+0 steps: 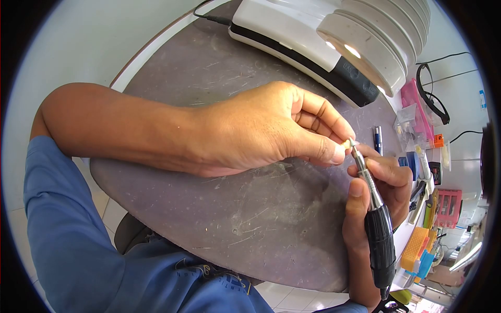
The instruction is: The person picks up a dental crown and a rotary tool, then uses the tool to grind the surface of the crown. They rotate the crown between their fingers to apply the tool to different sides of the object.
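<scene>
From my end, the left hand's [261, 125] grip is narrow, thumb and fingertips pinching a small yellowish piece [346, 144] right at the tip of the handpiece [380, 237]. The right hand's [394, 177] grip is closed pen-fashion around the handpiece's silver section. My main worry is a slip: the piece offers so little to pinch that a sideways push from the bit [353, 142] could flick it onto the bench [271, 208] below the handpiece. If the bit skidded, the thumb and fingertips just beside it could be nicked. I can't tell whether it is spinning, or truly touching the piece. What shows of the piece is pale yellow; the fingers hide the rest, so its full shape escapes me.
</scene>
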Demonstrator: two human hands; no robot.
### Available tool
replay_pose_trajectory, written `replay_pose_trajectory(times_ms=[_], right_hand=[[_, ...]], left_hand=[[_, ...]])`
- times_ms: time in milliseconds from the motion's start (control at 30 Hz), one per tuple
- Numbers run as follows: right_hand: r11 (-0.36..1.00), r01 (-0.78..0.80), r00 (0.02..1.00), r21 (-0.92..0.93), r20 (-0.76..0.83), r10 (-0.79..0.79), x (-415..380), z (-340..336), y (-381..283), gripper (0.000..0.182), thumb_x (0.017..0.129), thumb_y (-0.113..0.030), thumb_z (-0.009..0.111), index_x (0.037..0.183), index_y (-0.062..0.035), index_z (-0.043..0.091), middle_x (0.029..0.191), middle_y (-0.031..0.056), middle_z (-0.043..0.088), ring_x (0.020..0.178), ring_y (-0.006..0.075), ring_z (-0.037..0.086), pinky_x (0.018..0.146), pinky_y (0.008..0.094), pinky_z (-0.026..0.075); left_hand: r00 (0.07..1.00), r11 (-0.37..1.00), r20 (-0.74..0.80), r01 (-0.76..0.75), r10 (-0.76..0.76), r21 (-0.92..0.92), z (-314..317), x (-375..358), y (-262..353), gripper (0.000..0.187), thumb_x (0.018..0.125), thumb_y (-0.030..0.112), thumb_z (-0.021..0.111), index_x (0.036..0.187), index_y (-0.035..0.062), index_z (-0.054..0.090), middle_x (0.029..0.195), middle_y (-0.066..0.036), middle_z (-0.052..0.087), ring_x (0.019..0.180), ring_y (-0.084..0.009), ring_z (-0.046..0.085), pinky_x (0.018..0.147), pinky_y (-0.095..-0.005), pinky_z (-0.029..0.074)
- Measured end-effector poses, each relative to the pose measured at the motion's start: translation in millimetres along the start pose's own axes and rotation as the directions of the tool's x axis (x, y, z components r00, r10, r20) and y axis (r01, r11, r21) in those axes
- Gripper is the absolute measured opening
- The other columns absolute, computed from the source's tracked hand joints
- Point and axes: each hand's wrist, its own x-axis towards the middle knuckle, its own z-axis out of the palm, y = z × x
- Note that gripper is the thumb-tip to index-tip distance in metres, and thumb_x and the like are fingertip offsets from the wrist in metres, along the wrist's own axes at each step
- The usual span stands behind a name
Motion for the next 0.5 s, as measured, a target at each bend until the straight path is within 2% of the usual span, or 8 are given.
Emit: replay_pose_trajectory(times_ms=[133,233,333,400,500], right_hand=[[1.0,0.017,1.0,-0.017,-0.009,-0.017,-2.1,0.8,0.7,0.031,0.079,-0.008,0.069,0.1,-0.0027,0.046,0.103,0.024,0.059,0.086,0.0192,0.062,0.076,0.0278,0.051],[1.0,-0.029,1.0,0.011,-0.01,0.029,-0.7,0.3,0.3,0.03,0.079,-0.008,0.069,0.099,-0.0027,0.047,0.099,0.0218,0.059,0.088,0.0212,0.062,0.077,0.0297,0.05],[0.999,0.034,0.999,-0.013,0.003,-0.034,-1.6,2.2,0.3,0.03,0.08,-0.009,0.068,0.099,-0.0026,0.047,0.095,0.0196,0.059,0.088,0.0222,0.062,0.078,0.0303,0.05],[0.994,-0.106,0.992,-0.009,-0.063,0.106,-1.2,4.5,-5.4,0.029,0.085,-0.022,0.065,0.1,-0.0052,0.046,0.097,0.0155,0.06,0.086,0.0152,0.058,0.083,0.0285,0.043],[0.994,-0.106,0.989,0.023,-0.101,0.107,-2.6,4.8,-3.4,0.03,0.085,-0.023,0.065,0.1,-0.0053,0.046,0.093,0.0141,0.06,0.091,0.0175,0.059,0.084,0.0296,0.043]], left_hand=[[1.0,1.0,0.001,0.005,-0.005,-0.012,0.7,0.0,0.3,0.027,0.08,0.005,0.067,0.103,-0.0045,0.057,0.095,-0.01,0.062,0.091,-0.0123,0.059,0.086,-0.0234,0.046],[1.0,1.0,0.006,-0.001,0.001,0.006,-0.1,0.5,-0.2,0.027,0.08,0.006,0.068,0.103,-0.0042,0.057,0.095,-0.009,0.062,0.091,-0.0119,0.058,0.085,-0.0234,0.046],[1.0,1.0,0.001,-0.001,0.001,-0.003,-0.2,0.6,-0.2,0.027,0.08,0.005,0.067,0.103,-0.004,0.057,0.096,-0.009,0.061,0.09,-0.0115,0.058,0.085,-0.0232,0.046],[1.0,1.0,0.002,-0.009,0.009,0.013,-0.3,1.1,-0.5,0.026,0.08,0.005,0.067,0.103,-0.0038,0.057,0.096,-0.009,0.061,0.091,-0.0115,0.058,0.085,-0.0232,0.046],[0.999,0.998,0.004,-0.034,0.034,0.047,0.1,1.2,-0.2,0.026,0.08,0.004,0.066,0.103,-0.0034,0.058,0.097,-0.009,0.061,0.092,-0.0114,0.057,0.086,-0.0234,0.045]])
